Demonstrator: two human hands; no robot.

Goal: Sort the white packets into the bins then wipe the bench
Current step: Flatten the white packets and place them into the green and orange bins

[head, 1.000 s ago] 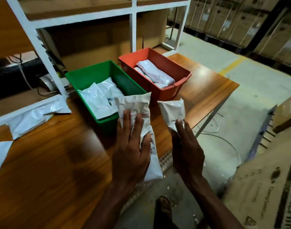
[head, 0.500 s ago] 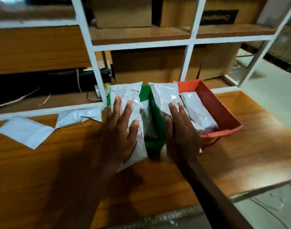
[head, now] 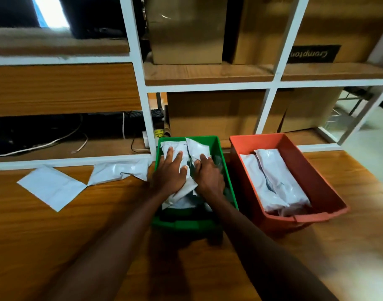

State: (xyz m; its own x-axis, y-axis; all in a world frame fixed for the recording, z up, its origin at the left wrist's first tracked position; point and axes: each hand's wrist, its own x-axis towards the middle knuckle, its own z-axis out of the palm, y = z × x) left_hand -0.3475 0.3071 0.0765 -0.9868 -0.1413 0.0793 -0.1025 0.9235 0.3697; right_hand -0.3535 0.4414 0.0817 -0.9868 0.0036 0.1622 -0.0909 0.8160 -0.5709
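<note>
My left hand [head: 171, 173] lies over a long white packet [head: 174, 146] inside the green bin [head: 186, 223], fingers spread on top, and holds it. Right beside it, my right hand [head: 208, 173] grips a smaller white packet [head: 197, 147] in the same bin with bent fingers. Other packets lie under both hands. The red bin [head: 305, 170] to the right holds two long white packets [head: 277, 181]. On the wooden bench [head: 77, 235] to the left lie a flat white packet [head: 51, 187] and a crumpled one [head: 118, 170].
A white-framed shelf unit [head: 142, 88] stands straight behind the bins, with cardboard boxes [head: 214, 111] on its shelves and cables [head: 55, 142] on the low left shelf. The bench ends at the right, with pale floor [head: 371, 137] beyond.
Both hands have carried their packets from above the bench's front edge forward and down into the green bin. My view has swung to face the shelves squarely.
</note>
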